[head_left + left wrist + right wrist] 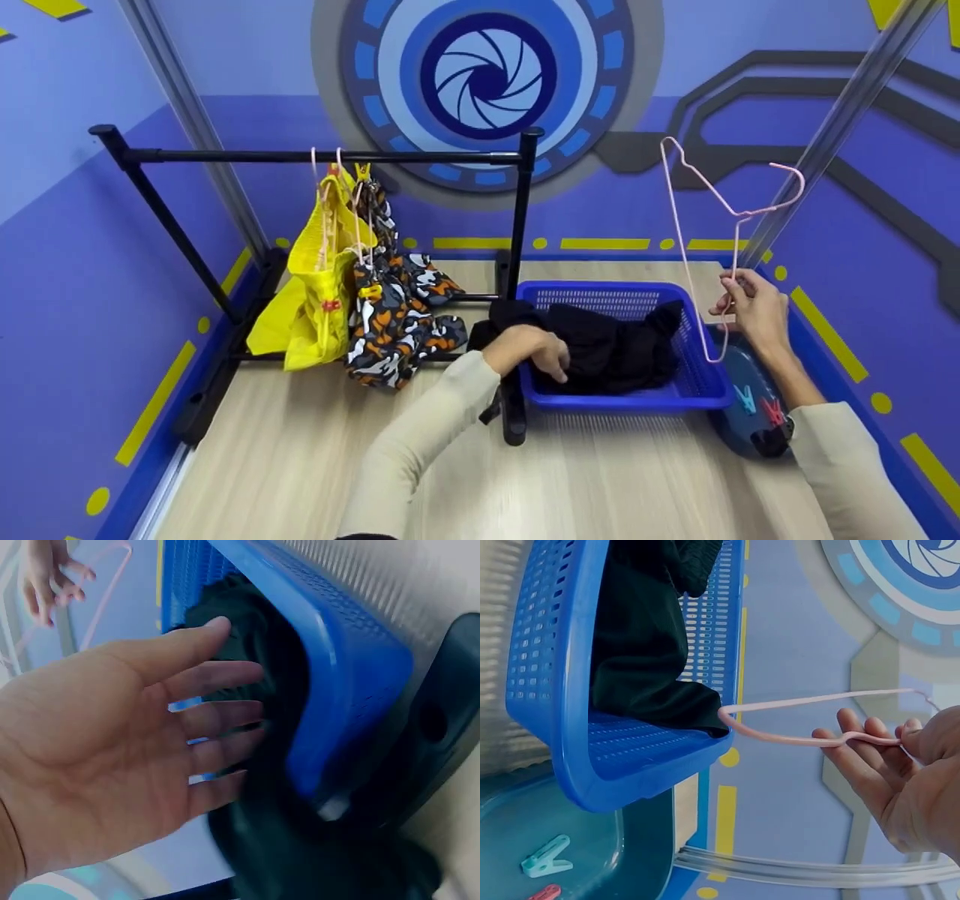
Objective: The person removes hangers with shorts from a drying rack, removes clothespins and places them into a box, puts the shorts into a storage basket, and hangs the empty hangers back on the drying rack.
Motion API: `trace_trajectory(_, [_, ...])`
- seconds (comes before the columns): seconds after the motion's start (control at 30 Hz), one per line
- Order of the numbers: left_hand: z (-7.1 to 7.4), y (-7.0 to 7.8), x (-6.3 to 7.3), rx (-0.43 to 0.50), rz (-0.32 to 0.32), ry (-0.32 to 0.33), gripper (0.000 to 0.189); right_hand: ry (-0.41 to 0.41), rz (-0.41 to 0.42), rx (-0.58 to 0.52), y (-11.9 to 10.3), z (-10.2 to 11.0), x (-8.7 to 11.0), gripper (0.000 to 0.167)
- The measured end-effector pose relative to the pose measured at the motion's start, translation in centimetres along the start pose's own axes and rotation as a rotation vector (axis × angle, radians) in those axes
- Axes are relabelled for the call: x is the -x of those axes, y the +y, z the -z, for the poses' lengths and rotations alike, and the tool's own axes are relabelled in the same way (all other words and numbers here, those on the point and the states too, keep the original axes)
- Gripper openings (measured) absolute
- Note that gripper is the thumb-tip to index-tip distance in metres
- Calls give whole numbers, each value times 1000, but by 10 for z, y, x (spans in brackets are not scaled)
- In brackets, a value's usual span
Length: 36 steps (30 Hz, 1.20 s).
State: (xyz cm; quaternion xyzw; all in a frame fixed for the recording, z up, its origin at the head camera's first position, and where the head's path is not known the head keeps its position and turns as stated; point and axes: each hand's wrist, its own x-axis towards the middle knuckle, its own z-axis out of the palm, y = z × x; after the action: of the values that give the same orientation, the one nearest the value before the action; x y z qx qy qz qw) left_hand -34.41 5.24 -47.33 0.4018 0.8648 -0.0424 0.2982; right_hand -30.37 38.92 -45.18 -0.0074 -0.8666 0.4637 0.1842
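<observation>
My right hand point(757, 311) pinches a pink clothes hanger point(679, 217) between thumb and fingers, holding it up over the right end of the blue basket point(630, 405). In the right wrist view the hanger point(795, 701) juts out toward the basket. Inside the basket lies a black garment point(611, 345), part of it draped over the left rim. Over that side is my left hand point(536, 351). The left wrist view shows its fingers point(225, 716) extended and slightly spread against the dark cloth point(277, 757); whether they touch it I cannot tell.
Left of the basket stands a black clothes rack point(240, 156). On it hang a yellow garment point(319, 300) and a camouflage-patterned garment point(390, 330), with clips on them. Beside the basket's right end sits a dark teal tub point(739, 427) holding a light-blue clothespin point(745, 400) and a red clothespin point(772, 412).
</observation>
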Motion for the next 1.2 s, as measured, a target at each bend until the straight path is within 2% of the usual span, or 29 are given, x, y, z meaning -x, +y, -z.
trace_trajectory(0.07, [4, -3, 10, -20, -29, 27, 46, -7, -9, -35, 0, 2, 0, 24])
trace_trajectory(0.13, [10, -14, 21, -16, -93, 105, 41, -36, -33, -78, -1, 6, 0, 18])
trace_trajectory(0.2, [17, -31, 33, 9, -152, 205, 36, -93, -67, -124, -4, 12, -1, 13])
trace_trajectory(0.27, [23, -48, 46, 66, -160, 320, 33, -170, -119, -177, -7, 19, -2, 10])
trace_trajectory(0.37, [34, -70, 68, 150, -84, 518, 28, -313, -196, -216, -14, 28, -1, 11])
trace_trajectory(0.47, [44, -87, 95, 188, 47, 707, 25, -434, -259, -208, -22, 31, 4, 20])
trace_trajectory(0.6, [59, -110, 138, 152, 149, 998, 29, -540, -292, -165, -38, 29, 11, 33])
trace_trajectory(0.67, [65, -123, 158, 111, 161, 1171, 31, -580, -292, -180, -48, 29, 15, 31])
trace_trajectory(0.73, [72, -136, 179, 71, 202, 1325, 32, -613, -284, -220, -60, 29, 19, 23])
trace_trajectory(0.8, [78, -148, 199, 60, 268, 1412, 34, -643, -270, -267, -73, 28, 23, 18])
trace_trajectory(0.87, [82, -159, 217, 63, 343, 1438, 36, -681, -250, -303, -85, 27, 27, 18])
trace_trajectory(1.0, [85, -178, 244, 97, 451, 1380, 39, -770, -224, -351, -107, 23, 33, 20])
trace_trajectory(1.1, [84, -187, 254, 136, 477, 1344, 40, -850, -195, -396, -120, 21, 36, 23])
trace_trajectory(1.2, [82, -193, 257, 180, 462, 1344, 39, -930, -144, -422, -130, 21, 40, 27])
